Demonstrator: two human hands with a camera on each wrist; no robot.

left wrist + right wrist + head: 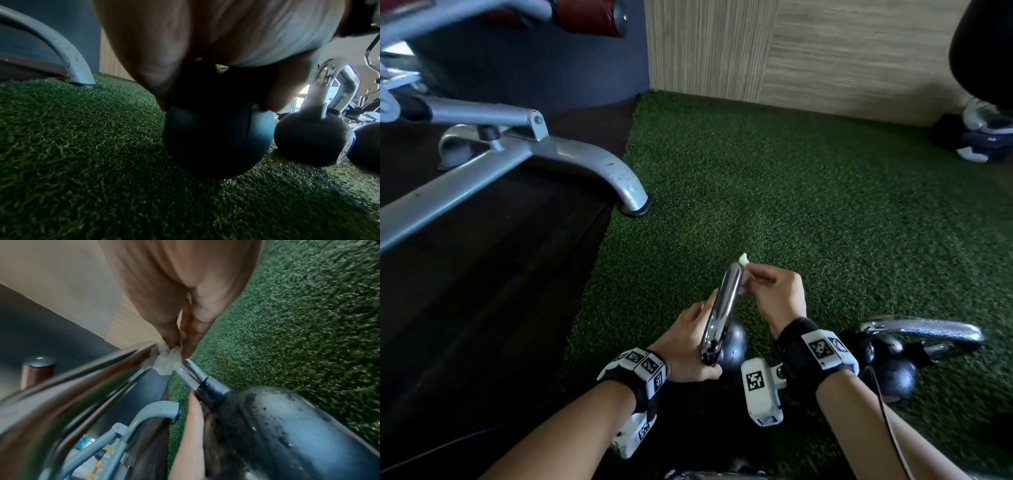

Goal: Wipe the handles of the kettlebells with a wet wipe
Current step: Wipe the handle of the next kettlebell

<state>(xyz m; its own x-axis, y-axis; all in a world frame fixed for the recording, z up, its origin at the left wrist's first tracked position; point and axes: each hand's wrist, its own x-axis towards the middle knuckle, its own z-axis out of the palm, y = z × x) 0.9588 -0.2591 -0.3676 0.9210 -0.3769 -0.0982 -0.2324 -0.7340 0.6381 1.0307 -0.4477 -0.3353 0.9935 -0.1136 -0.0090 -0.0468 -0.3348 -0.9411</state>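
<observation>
Two hands share the kettlebell (734,344) on the turf (825,212): left hand (690,346) grips its slick, rigid chrome handle (722,305) low, steadying the heavy ball, while right hand (774,294) pinches the limp wet wipe (166,361) against the far corner

Grey machine frame (571,161) foot on green turf (808,205); wood-panel wall (825,51) behind; sneaker (983,137) far right.

1. My forearms are bare, no sleeves.
2. Black straps (796,346) wrap both my wrists.
3. White blocks (761,390) with black square-code markers sit on them.
4. A thin black cable (890,425) runs along my right forearm.
</observation>
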